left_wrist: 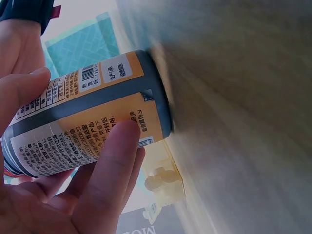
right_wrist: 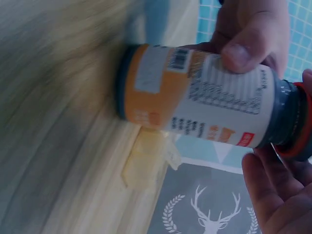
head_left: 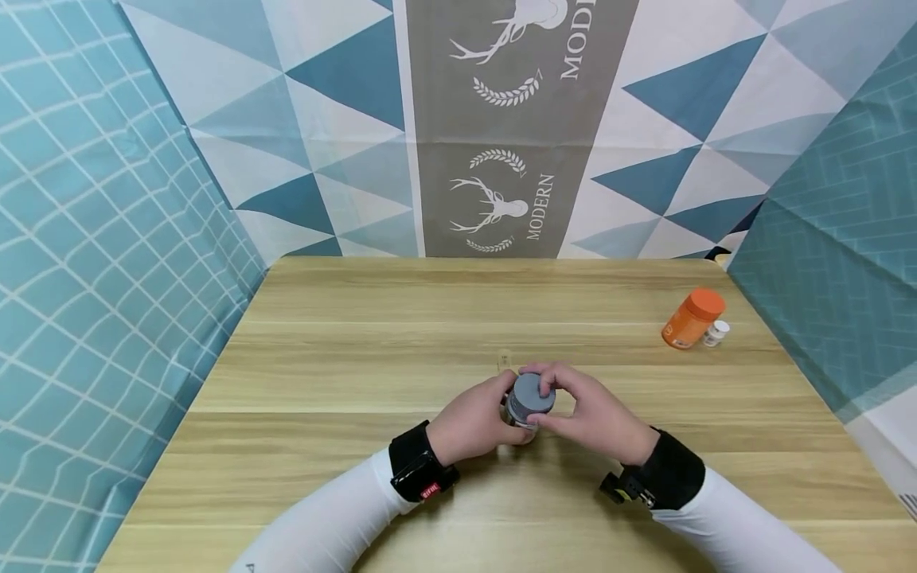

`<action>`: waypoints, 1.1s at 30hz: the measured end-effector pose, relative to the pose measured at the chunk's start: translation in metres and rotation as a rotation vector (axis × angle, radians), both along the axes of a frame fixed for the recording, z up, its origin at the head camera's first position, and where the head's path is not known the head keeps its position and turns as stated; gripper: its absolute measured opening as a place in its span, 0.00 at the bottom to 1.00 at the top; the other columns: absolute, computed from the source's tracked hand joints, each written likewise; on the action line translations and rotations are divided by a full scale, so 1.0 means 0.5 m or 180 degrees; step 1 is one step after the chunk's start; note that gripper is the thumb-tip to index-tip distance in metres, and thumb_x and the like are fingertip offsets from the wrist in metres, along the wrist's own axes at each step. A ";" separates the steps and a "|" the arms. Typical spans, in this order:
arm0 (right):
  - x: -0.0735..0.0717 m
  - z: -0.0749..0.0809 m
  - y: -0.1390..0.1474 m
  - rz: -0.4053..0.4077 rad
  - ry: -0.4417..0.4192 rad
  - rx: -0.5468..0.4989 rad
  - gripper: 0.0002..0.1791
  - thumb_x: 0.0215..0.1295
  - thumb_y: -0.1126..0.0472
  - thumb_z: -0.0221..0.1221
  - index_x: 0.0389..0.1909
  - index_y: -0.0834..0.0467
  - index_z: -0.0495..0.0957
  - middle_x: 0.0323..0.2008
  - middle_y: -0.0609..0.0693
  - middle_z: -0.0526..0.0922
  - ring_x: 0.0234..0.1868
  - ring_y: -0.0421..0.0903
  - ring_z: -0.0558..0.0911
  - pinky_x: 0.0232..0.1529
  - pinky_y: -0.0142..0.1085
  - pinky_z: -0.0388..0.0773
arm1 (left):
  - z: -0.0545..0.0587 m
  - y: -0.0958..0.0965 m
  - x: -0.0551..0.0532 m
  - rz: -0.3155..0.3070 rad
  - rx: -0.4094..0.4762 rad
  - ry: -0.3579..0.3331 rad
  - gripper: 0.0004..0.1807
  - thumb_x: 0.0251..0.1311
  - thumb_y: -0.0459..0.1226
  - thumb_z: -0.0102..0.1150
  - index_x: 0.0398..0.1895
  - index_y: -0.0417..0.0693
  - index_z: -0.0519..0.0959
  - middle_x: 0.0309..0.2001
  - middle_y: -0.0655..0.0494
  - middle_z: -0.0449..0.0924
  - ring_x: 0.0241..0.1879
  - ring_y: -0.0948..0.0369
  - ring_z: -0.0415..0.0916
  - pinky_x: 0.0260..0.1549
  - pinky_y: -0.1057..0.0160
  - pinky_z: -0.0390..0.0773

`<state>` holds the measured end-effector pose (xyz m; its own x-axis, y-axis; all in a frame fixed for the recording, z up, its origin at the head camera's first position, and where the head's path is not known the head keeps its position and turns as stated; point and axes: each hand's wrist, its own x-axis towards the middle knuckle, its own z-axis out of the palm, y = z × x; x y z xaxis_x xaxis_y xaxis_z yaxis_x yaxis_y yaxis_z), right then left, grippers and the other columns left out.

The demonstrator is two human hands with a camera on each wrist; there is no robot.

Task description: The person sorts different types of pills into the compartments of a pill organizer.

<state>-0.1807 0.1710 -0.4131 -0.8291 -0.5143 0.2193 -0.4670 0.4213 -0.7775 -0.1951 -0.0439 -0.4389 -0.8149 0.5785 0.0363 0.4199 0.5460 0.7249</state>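
A dark supplement bottle (right_wrist: 214, 97) with an orange and white label stands upright at the middle of the table, its base at the wood. My left hand (head_left: 473, 422) grips the body from the left, thumb and fingers spread along the label (left_wrist: 73, 131). From the other side my right hand (head_left: 591, 414) holds the grey lid (head_left: 532, 392), with thumb and fingers bent around its rim. An orange-red edge (right_wrist: 295, 146) shows at the lid in the right wrist view. Part of the label is hidden behind my fingers.
A pale yellow translucent object (right_wrist: 146, 161) lies on the wooden table (head_left: 344, 350) just behind the bottle. Farther back on the right, an orange jar (head_left: 691, 318) stands beside a small white bottle (head_left: 716, 333). Patterned cloth hangs along the back and sides.
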 end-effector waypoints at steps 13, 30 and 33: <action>-0.001 0.024 -0.012 0.0228 0.0849 0.1119 0.30 0.60 0.53 0.70 0.63 0.51 0.75 0.59 0.46 0.78 0.59 0.44 0.77 0.56 0.42 0.76 | -0.001 -0.003 -0.002 -0.0036 0.0031 -0.0031 0.25 0.52 0.46 0.73 0.51 0.57 0.74 0.40 0.69 0.77 0.38 0.70 0.74 0.38 0.69 0.74; 0.003 0.066 -0.015 0.0739 0.0627 0.1060 0.29 0.66 0.65 0.58 0.68 0.47 0.71 0.72 0.44 0.64 0.71 0.46 0.66 0.62 0.43 0.71 | -0.001 -0.006 -0.005 -0.0161 0.0157 -0.0154 0.33 0.52 0.46 0.74 0.63 0.58 0.73 0.49 0.69 0.78 0.44 0.71 0.75 0.45 0.68 0.74; -0.002 0.078 -0.015 0.0895 0.0600 0.1307 0.27 0.66 0.66 0.59 0.66 0.49 0.74 0.70 0.44 0.68 0.70 0.46 0.67 0.63 0.43 0.70 | -0.007 -0.010 -0.006 -0.0171 0.0182 -0.0219 0.36 0.53 0.45 0.74 0.66 0.61 0.71 0.52 0.70 0.77 0.47 0.72 0.74 0.50 0.67 0.73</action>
<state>-0.1819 0.1637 -0.3743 -0.6126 -0.7858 0.0849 -0.7213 0.5119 -0.4665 -0.1983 -0.0488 -0.4422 -0.7844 0.6200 0.0156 0.3957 0.4809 0.7824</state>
